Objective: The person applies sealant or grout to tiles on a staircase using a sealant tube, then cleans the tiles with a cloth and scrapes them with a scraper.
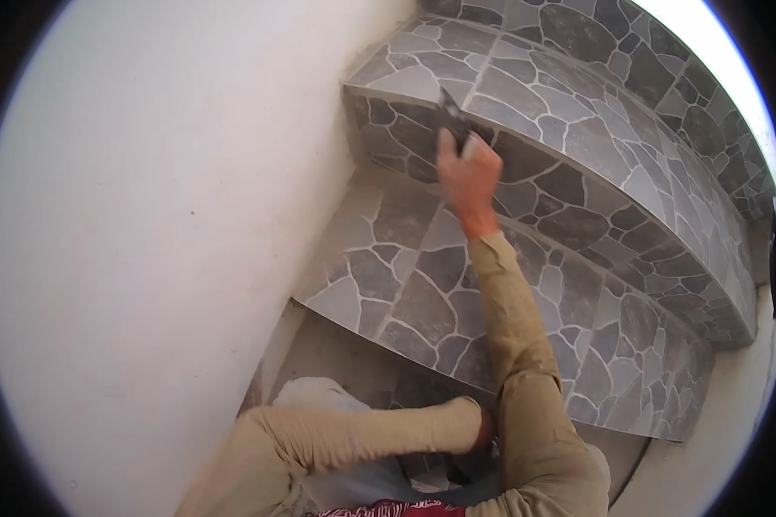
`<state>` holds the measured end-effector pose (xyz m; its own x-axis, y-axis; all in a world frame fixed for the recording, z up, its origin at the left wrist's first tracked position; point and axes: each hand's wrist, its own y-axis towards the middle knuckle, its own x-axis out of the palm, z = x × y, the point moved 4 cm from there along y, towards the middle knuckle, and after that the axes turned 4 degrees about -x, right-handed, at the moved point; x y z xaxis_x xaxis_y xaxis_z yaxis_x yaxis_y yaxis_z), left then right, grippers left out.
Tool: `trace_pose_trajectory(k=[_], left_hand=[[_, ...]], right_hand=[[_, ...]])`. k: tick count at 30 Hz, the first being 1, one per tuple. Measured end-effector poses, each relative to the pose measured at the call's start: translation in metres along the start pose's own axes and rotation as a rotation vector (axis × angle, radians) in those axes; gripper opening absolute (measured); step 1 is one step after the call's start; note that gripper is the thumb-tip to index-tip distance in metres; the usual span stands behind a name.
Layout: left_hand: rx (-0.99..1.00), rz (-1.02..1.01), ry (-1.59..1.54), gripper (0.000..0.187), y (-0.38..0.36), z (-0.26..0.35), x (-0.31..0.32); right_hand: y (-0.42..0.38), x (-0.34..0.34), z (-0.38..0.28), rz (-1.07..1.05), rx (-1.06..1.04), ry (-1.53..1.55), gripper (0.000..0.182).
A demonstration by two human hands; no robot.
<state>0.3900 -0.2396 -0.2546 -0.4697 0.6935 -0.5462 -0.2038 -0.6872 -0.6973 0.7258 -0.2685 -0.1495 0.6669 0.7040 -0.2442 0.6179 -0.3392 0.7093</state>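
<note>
My right hand [470, 177] reaches out to the front edge of the upper step [569, 116], fingers closed around a dark hand tool with a narrow, pointed end [451, 116]. Motion blurs both hand and tool, and the tool's exact kind is unclear. Its tip overlaps the step's edge in this view. My left arm lies bent across my lap. Only a small part of my left hand [489, 431] shows at the cuff, beside my right sleeve; its fingers are hidden.
Curved steps covered in grey stone-pattern tiles with light joints rise ahead, including the lower tread [427, 306] in front of my knees. A plain white wall [164, 215] borders them on the left. A pale wall edge [707, 422] stands at the right.
</note>
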Motion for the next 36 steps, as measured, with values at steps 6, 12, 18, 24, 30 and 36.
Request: trace_pose_trajectory(k=[6, 12, 18, 24, 30, 36], left_hand=[[0.074, 0.451, -0.132, 0.043, 0.020, -0.037, 0.016], [0.043, 0.113, 0.026, 0.041, 0.004, -0.017, -0.011], [0.047, 0.100, 0.047, 0.038, 0.007, -0.012, -0.016], [0.060, 0.084, 0.061, 0.035, 0.002, -0.005, -0.021], [0.053, 0.065, 0.071, 0.033, -0.004, -0.005, -0.018], [0.054, 0.132, 0.080, 0.032, -0.011, -0.004, -0.021]], right_hand=[[-0.003, 0.021, -0.020, 0.000, -0.184, -0.055, 0.014], [-0.001, 0.027, -0.020, -0.017, -0.130, -0.018, 0.013], [-0.003, 0.017, -0.015, -0.067, 0.073, -0.012, 0.016], [0.009, 0.040, -0.028, -0.051, -0.227, -0.108, 0.019], [0.005, 0.029, -0.014, -0.035, -0.006, 0.069, 0.022], [0.007, 0.055, -0.031, -0.024, -0.210, -0.204, 0.021]])
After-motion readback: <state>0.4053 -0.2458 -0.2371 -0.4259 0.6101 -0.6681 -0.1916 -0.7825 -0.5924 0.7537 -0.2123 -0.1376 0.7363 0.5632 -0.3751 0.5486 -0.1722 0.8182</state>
